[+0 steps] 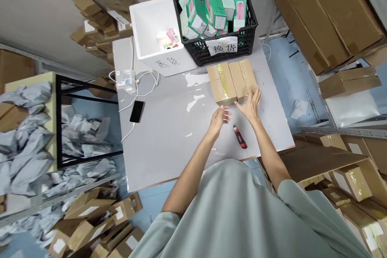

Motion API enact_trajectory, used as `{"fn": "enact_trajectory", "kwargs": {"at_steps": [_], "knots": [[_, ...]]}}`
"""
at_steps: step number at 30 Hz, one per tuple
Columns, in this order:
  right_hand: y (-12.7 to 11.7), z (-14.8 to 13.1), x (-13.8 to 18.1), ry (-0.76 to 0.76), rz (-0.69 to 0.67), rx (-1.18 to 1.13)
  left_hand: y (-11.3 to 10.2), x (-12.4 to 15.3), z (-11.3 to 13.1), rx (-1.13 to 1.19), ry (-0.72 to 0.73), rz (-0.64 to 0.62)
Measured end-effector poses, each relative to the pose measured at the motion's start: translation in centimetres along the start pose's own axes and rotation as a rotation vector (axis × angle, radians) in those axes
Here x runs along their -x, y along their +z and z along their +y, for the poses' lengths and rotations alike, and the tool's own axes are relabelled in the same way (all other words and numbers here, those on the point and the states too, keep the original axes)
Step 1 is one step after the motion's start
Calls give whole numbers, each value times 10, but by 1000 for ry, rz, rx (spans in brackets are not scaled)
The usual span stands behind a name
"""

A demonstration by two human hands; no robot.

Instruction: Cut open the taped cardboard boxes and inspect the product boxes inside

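Ur right hand [250, 105] flat, fingers spread, touching brown boxes [231, 80] on desk [169, 129]; left hand [219, 119] open, just beside them; red knife [240, 137] near ur wrists

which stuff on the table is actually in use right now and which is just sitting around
In use: taped cardboard boxes, touched by the right hand; left hand just short of them.

Lying about: utility knife, phone, charger cables, white foam box, black crate of green cartons.

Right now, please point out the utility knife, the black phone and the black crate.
utility knife [240, 137], head view, middle of its red and black handle.
black phone [137, 111], head view, centre of its dark screen.
black crate [246, 42], head view, its front wall.
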State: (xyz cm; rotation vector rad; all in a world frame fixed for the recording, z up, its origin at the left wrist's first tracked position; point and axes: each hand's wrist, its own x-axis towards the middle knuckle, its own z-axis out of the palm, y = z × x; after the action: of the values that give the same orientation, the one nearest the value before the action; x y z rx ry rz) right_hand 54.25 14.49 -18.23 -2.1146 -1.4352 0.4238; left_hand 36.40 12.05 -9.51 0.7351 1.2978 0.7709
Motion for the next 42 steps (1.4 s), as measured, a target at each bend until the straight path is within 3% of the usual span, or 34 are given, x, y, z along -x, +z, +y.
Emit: {"fn": "enact_trajectory", "kwargs": {"at_steps": [3, 6, 15, 19, 25, 28, 32, 36, 39, 42], "knots": [[27, 16, -22, 118, -25, 27, -9, 8, -11, -18, -35, -19], [40, 22, -24, 141, 11, 0, -15, 16, -22, -36, -39, -35], [26, 25, -2, 152, 113, -55, -10, 24, -44, -73, -65, -112], [-1, 38, 49, 216, 232, -136, -20, 27, -54, -84, -50, -179], [-45, 46, 182, 349, 326, -290, -57, 36, -84, -106, -48, -286], [-44, 22, 247, 306, 282, -321, -89, 41, -102, -123, -38, -266], [-12, -26, 301, 158, 152, -280, -154, 43, -118, -160, 92, -18], [27, -72, 326, -71, -38, -180, -247, 45, -127, -167, 222, 193], [50, -95, 335, -280, -216, -116, -320, 55, -138, -189, 160, 232], [64, -104, 336, -456, -375, -60, -379, 75, -158, -238, 67, 265]]}}
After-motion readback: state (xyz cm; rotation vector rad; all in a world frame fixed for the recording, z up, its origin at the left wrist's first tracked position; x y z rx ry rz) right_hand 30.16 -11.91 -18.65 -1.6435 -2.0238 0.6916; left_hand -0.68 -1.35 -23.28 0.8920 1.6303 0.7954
